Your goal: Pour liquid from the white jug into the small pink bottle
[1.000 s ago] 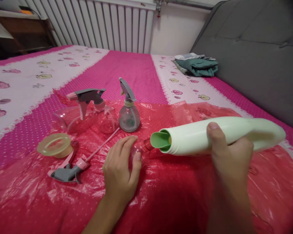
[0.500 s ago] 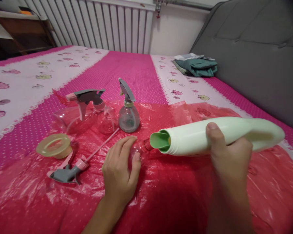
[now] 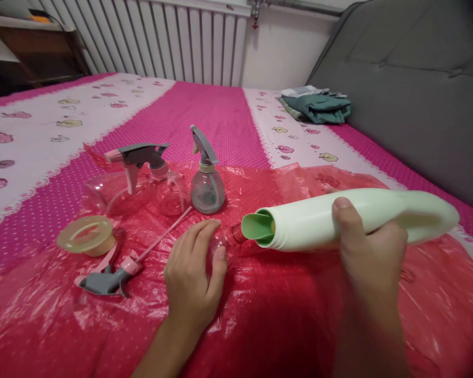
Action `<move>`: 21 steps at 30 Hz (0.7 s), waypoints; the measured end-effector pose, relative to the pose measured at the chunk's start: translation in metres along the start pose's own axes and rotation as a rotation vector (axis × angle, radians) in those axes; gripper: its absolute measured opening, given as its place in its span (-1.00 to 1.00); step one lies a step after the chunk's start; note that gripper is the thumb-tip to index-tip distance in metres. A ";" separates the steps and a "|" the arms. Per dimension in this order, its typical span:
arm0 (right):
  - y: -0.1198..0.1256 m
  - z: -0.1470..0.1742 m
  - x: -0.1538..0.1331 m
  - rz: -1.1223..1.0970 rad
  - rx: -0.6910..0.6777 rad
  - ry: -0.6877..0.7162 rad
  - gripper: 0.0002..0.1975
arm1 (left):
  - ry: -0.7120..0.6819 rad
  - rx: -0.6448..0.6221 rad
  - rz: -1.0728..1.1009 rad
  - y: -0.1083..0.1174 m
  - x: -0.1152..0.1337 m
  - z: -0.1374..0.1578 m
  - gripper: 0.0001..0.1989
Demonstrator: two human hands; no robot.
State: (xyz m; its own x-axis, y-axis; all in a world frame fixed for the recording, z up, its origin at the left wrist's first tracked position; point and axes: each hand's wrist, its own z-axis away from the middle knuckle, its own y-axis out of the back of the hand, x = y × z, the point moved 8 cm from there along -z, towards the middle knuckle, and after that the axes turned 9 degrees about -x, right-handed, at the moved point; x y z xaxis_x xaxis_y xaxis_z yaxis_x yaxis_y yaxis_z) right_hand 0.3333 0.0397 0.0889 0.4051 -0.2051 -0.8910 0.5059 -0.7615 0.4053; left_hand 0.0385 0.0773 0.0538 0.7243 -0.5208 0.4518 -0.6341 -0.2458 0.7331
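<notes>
My left hand (image 3: 195, 265) is wrapped round a small clear bottle (image 3: 233, 234), whose open neck points right; most of its body hides behind my fingers. My right hand (image 3: 370, 241) grips a pale green detergent bottle (image 3: 307, 224) by its handle, tilted nearly level. Its green pouring spout (image 3: 256, 226) meets or overlaps the clear bottle's neck; I cannot make out any flowing liquid. Left of my left hand lies a loose grey and pink spray head (image 3: 108, 281) with its thin tube. Beside it rests a yellowish translucent cap (image 3: 85, 235).
Behind my left hand stand a small grey spray bottle (image 3: 207, 191) and a clear spray bottle with a grey and pink trigger (image 3: 142, 157). Red plastic sheeting (image 3: 260, 325) covers the near bed. Folded clothes (image 3: 319, 105) lie by the grey headboard (image 3: 410, 84); a radiator (image 3: 161, 42) is behind.
Hardly anything differs. Both hands and both bottles keep almost the same positions; the view has shifted very slightly.
</notes>
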 end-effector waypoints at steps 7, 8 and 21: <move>0.000 0.000 0.001 -0.011 0.006 0.018 -0.16 | -0.008 0.005 0.002 0.000 0.001 0.001 -0.67; 0.000 0.000 0.002 -0.013 0.006 0.021 -0.16 | -0.003 0.009 0.003 0.000 0.000 0.001 -0.67; 0.000 0.001 0.002 -0.010 0.003 -0.007 -0.15 | 0.003 0.014 0.000 0.001 0.002 0.000 -0.66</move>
State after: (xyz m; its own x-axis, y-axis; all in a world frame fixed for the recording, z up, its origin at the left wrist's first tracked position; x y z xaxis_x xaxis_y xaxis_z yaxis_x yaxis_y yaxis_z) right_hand 0.3336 0.0389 0.0870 0.3948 -0.2013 -0.8964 0.5078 -0.7653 0.3955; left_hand 0.0392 0.0759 0.0557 0.7251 -0.5186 0.4531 -0.6378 -0.2575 0.7259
